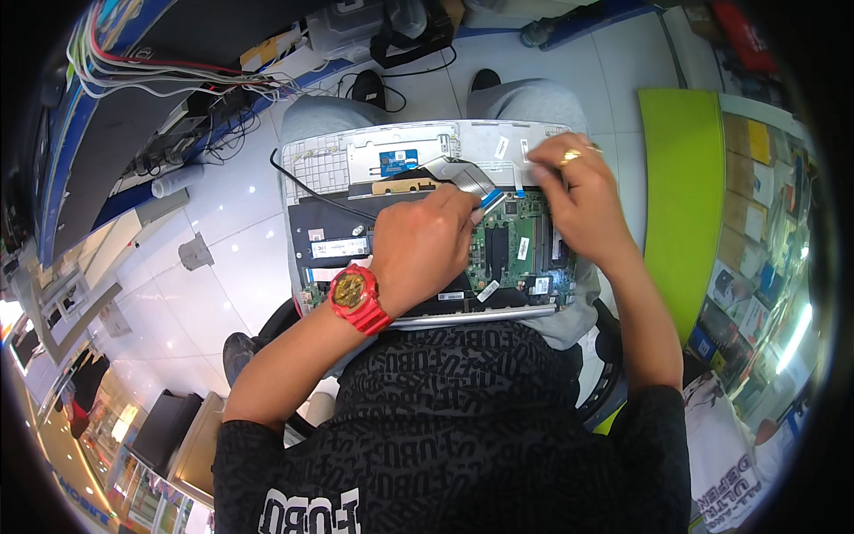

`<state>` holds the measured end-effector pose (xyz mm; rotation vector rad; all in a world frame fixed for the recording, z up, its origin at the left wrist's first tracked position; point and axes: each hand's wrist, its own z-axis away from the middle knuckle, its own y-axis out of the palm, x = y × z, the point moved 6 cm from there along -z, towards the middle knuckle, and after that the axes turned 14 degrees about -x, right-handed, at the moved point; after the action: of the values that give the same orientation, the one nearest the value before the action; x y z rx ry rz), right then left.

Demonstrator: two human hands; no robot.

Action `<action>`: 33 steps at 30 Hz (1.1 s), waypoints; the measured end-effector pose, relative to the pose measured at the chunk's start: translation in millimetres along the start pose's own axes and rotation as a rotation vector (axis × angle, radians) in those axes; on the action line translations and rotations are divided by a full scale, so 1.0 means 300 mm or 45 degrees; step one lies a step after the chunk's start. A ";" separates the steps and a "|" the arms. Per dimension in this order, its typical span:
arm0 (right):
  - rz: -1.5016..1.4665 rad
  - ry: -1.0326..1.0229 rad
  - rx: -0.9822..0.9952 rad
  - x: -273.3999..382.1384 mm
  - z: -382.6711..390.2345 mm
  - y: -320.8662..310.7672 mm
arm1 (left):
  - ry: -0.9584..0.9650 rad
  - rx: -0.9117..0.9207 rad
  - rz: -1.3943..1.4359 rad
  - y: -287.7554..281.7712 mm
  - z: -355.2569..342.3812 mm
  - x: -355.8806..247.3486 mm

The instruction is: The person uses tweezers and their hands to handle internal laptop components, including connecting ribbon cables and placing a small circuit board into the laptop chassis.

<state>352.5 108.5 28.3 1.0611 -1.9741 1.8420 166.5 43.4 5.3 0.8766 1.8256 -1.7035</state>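
ideally, keep the ribbon cable flat and square to the circuit board; the left hand pinches near its blue end; whether the right hand pinches anything, i cannot tell.

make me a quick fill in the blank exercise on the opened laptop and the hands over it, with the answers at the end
1. The watch on the wrist of the left hand has a ____ strap.
2. The striped flat cable by that hand ends in a tab coloured ____.
3. The right hand wears a ring coloured ____.
4. To the right of the laptop, a broad panel is bright ____.

Missing words: red; blue; gold; green.
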 end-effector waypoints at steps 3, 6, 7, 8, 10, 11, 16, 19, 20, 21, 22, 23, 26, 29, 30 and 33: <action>0.103 0.083 0.046 -0.025 0.021 -0.038 | 0.067 0.077 -0.060 -0.013 0.004 -0.017; 0.100 0.085 0.136 -0.020 0.028 -0.028 | 0.128 0.056 -0.083 -0.004 0.001 -0.022; 0.095 0.090 0.125 -0.014 0.023 -0.023 | 0.135 0.058 -0.077 -0.003 -0.002 -0.027; 0.090 0.094 0.115 -0.011 0.019 -0.020 | 0.141 0.059 -0.072 -0.004 -0.008 -0.034; 0.116 0.077 0.172 -0.005 0.010 -0.006 | 0.149 0.057 -0.061 -0.004 -0.016 -0.041; 0.126 0.067 0.199 -0.004 0.005 0.001 | 0.150 0.054 -0.054 -0.002 -0.019 -0.044; 0.085 -0.198 0.387 0.012 -0.022 0.029 | 0.168 0.083 -0.062 0.012 -0.026 -0.051; 0.088 -0.297 0.514 0.002 -0.042 0.037 | 0.149 0.096 -0.062 0.017 -0.024 -0.047; 0.088 -0.323 0.541 0.000 -0.048 0.038 | 0.145 0.099 -0.061 0.018 -0.023 -0.044; 0.087 -0.346 0.550 0.002 -0.056 0.036 | 0.142 0.102 -0.060 0.019 -0.022 -0.043; 0.082 -0.374 0.561 0.006 -0.064 0.037 | 0.140 0.092 -0.055 0.018 -0.021 -0.041; 0.078 -0.401 0.570 0.010 -0.073 0.039 | 0.139 0.082 -0.050 0.016 -0.020 -0.041; 0.110 -0.435 0.680 0.013 -0.098 0.052 | 0.135 0.080 -0.044 0.017 -0.023 -0.037; 0.117 -0.414 0.742 0.008 -0.111 0.060 | 0.127 0.087 -0.047 0.016 -0.024 -0.037; 0.078 -0.384 0.755 0.012 -0.113 0.059 | 0.124 0.088 -0.048 0.016 -0.024 -0.037; -0.032 -0.251 0.755 0.009 -0.114 0.056 | 0.123 0.092 -0.046 0.019 -0.022 -0.033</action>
<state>329.7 138.7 23.1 1.4597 -1.5122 2.4669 177.9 48.8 9.3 0.9772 1.8626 -1.7875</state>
